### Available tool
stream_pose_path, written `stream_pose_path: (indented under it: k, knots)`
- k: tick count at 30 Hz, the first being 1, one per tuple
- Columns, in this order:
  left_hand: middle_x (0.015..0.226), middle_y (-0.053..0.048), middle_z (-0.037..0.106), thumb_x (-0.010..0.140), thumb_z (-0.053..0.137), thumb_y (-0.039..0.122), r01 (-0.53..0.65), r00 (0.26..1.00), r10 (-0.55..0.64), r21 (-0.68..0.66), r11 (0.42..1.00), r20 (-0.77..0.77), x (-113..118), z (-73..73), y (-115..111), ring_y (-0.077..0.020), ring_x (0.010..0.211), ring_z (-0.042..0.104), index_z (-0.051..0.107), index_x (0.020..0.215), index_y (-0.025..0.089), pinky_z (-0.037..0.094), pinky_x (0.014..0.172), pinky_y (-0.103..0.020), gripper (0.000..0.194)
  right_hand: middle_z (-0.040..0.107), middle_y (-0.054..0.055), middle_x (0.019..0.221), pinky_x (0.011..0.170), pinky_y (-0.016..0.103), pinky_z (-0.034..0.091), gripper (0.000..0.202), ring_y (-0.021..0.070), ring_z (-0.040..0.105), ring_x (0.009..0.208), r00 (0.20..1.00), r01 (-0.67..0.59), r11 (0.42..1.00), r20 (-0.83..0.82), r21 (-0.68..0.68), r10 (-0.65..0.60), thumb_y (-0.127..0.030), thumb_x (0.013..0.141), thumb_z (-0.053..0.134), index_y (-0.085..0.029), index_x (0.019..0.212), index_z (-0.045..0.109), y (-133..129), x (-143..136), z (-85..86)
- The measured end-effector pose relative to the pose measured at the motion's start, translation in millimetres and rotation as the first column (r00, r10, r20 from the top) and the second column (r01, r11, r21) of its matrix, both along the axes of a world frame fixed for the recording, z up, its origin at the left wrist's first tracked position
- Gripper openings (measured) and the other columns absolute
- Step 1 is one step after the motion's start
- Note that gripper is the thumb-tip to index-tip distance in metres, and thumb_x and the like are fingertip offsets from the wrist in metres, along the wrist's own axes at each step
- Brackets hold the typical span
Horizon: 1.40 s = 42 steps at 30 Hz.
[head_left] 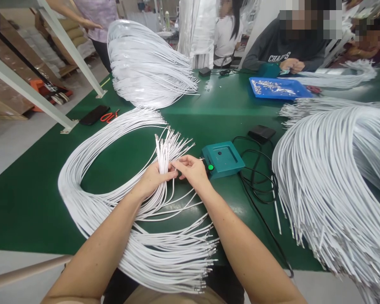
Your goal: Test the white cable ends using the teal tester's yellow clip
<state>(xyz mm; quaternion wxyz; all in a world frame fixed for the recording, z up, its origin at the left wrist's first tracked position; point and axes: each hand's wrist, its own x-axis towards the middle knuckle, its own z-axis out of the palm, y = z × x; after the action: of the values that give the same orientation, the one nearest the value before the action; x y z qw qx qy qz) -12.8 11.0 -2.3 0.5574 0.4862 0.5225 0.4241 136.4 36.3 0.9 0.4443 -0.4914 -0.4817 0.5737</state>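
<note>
A looped bundle of white cables (72, 169) lies on the green table, its near ends fanned out close to my body. My left hand (153, 178) is closed round a bunch of these cables, their tipped ends standing up above it. Just to the right, my right hand (190, 169) has its thumb and fingers pinched together on a single white cable beside the bunch. The fingertips of both hands nearly meet. Directly beyond my right hand sits a teal device (223, 158) with a lit green button.
White cable piles stand at the back left (145, 63) and right (329, 169). A blue tray (278, 88) holds small parts. Orange scissors (109, 116), a dark phone (94, 115), a black pedal (261, 133) and black cords lie about. A person (285, 46) works across the table.
</note>
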Motion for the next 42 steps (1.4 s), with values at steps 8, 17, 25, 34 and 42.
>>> stream_pose_path:
  k: [8, 17, 25, 34, 42]
  knots:
    - [0.067, 0.003, 0.058, 0.065, 0.077, 0.032, 0.03, 0.999, -0.029, 0.021, 0.999, -0.042, 1.0, -2.8, 0.1, -0.0089, 0.059, 0.049, 0.057, 0.073, 0.015, 0.038, 0.061, -0.023, 0.028, 0.054, -0.005, 0.054, 0.041, 0.019, 0.043, 0.024, 0.0061, 0.045, 0.043, 0.993, 0.108, 0.992, -0.05, 0.072, -0.105, -0.039, 0.068, 0.068, -0.016, 0.063, 0.06, -2.1, -1.9, 1.9]
    - [0.066, 0.002, 0.062, 0.067, 0.077, 0.035, -0.083, 0.994, 0.079, 0.049, 0.995, 0.071, 2.6, -7.5, 0.8, -0.0082, 0.055, 0.053, 0.057, 0.079, 0.015, 0.04, 0.056, -0.022, 0.031, 0.047, -0.007, 0.046, 0.046, 0.02, 0.04, 0.026, 0.005, 0.042, 0.041, 0.94, -0.083, 0.994, -0.338, -0.074, 0.054, -0.035, 0.072, 0.066, -0.017, 0.059, 0.053, -5.8, -4.7, 5.0]
    - [0.075, -0.004, 0.07, 0.074, 0.072, 0.035, 0.031, 0.996, -0.037, 0.072, 0.997, 0.086, 4.0, -1.4, -1.2, -0.0151, 0.067, 0.066, 0.052, 0.078, 0.015, 0.042, 0.056, -0.023, 0.028, 0.042, -0.009, 0.051, 0.043, 0.019, 0.034, 0.035, 0.0059, 0.043, 0.044, 0.931, -0.119, 0.989, -0.355, -0.084, 0.082, -0.049, 0.072, 0.066, -0.018, 0.086, 0.065, -3.6, -2.0, 12.5]
    - [0.072, -0.001, 0.068, 0.071, 0.073, 0.031, 0.012, 0.999, -0.014, 0.086, 0.996, 0.029, 4.3, 3.2, -2.7, -0.0139, 0.066, 0.064, 0.056, 0.079, 0.015, 0.044, 0.058, -0.024, 0.025, 0.057, -0.004, 0.055, 0.051, 0.022, 0.04, 0.023, 0.0061, 0.046, 0.048, 0.951, -0.085, 0.995, -0.303, -0.05, 0.066, -0.035, 0.064, 0.076, -0.015, 0.069, 0.065, -5.6, 0.7, 12.7]
    - [0.072, -0.001, 0.067, 0.069, 0.074, 0.031, -0.078, 0.995, 0.086, 0.132, 0.988, -0.056, 2.5, 3.0, -2.0, -0.0121, 0.064, 0.058, 0.061, 0.078, 0.015, 0.045, 0.065, -0.025, 0.022, 0.059, -0.004, 0.053, 0.053, 0.019, 0.044, 0.018, 0.0052, 0.05, 0.047, 0.934, -0.169, 0.972, -0.341, -0.162, 0.106, -0.029, 0.064, 0.075, -0.014, 0.07, 0.067, 0.1, 9.0, 9.6]
